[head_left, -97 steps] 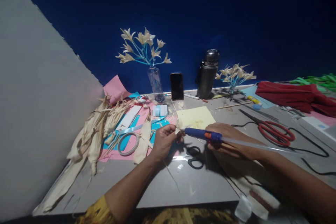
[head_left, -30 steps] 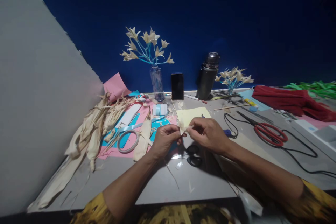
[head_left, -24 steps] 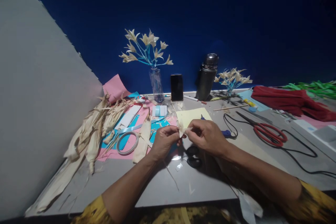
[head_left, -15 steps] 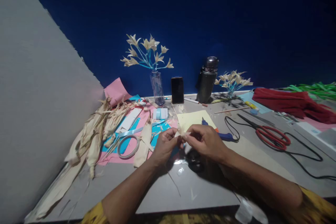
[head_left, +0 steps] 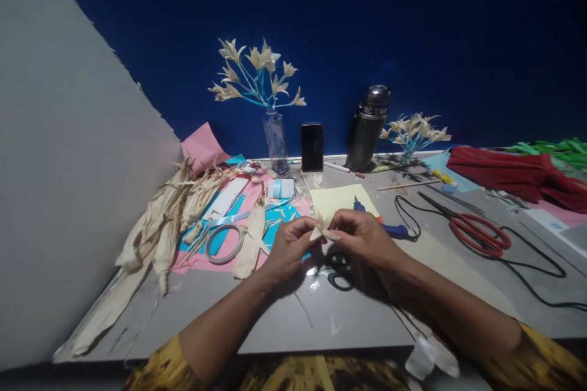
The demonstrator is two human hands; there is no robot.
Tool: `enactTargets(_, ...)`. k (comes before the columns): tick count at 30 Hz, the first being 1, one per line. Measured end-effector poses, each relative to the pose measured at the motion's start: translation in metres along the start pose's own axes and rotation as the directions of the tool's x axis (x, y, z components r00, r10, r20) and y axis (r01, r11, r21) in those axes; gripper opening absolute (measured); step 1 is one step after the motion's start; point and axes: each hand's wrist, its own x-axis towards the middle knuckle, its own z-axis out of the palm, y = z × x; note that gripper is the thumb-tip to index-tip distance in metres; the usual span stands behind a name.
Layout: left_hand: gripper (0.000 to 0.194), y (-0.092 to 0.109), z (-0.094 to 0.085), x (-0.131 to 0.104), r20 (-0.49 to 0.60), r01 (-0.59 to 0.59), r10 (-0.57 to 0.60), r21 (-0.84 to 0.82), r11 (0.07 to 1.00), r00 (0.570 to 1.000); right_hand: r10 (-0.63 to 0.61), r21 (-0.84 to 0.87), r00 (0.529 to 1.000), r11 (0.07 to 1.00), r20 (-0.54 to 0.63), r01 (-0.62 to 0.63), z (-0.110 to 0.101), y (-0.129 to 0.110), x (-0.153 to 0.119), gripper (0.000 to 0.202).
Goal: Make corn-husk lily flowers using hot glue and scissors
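Between my two hands is a small cream flower point(head_left: 323, 232) with pointed petals that look like dried corn husk. My left hand point(head_left: 293, 246) pinches it from the left, thumb and fingertips together. From the right, my right hand point(head_left: 360, 237) grips a petal between thumb and fingers. Under the hands lie scissors with black handles point(head_left: 342, 281), their blades partly hidden. A blue glue gun point(head_left: 395, 230) rests just beyond my right hand, partly covered by it. Behind the flower is a yellow paper pad point(head_left: 346, 197).
Dried corn husks point(head_left: 160, 238) and a tape roll point(head_left: 224, 244) lie left on pink and blue paper. A glass vase of husk flowers point(head_left: 276, 140), a phone point(head_left: 312, 148) and a flask point(head_left: 368, 131) stand at the back. Red-handled scissors point(head_left: 481, 235) and a black cord point(head_left: 541, 256) lie right.
The flower has turned, so its petals now show spread open towards me. My hands have shifted slightly around it. More of the black scissors handles shows beneath, and the view has tilted down a little.
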Motion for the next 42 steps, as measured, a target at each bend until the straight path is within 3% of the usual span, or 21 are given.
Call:
enactTargets(7,0.021,-0.001,0.001,0.0,-0.048,0.015,-0.016,-0.009,1.0,0.999,-0.037,-0.006,0.999,0.999,-0.01,0.037,0.001,0.007,0.001,0.009)
enactTargets(20,0.021,0.007,0.0,0.0,-0.083,-0.047,0.062,0.17,0.984,0.995,-0.005,0.053,0.999,0.999,-0.043,0.007,0.005,0.01,-0.004,0.006)
enactTargets(31,0.017,-0.003,-0.001,-0.001,-0.044,0.0,0.002,0.045,0.999,0.999,-0.148,-0.06,0.986,0.988,-0.077,0.144,0.008,0.005,-0.006,0.011)
enactTargets(36,0.023,-0.005,-0.002,0.0,-0.033,-0.019,0.021,0.055,0.998,0.999,-0.121,-0.073,0.991,0.99,-0.047,0.118,0.006,0.006,-0.006,0.011)
enactTargets(39,0.019,-0.005,-0.002,-0.001,-0.054,-0.036,0.041,0.082,0.996,0.998,-0.113,-0.057,0.988,0.993,-0.104,0.107,0.006,0.009,-0.006,0.005)
enactTargets(42,0.015,-0.002,0.0,-0.002,-0.06,-0.006,0.01,0.068,0.998,0.998,-0.176,-0.079,0.963,0.983,-0.204,0.163,0.006,0.011,-0.005,0.024)
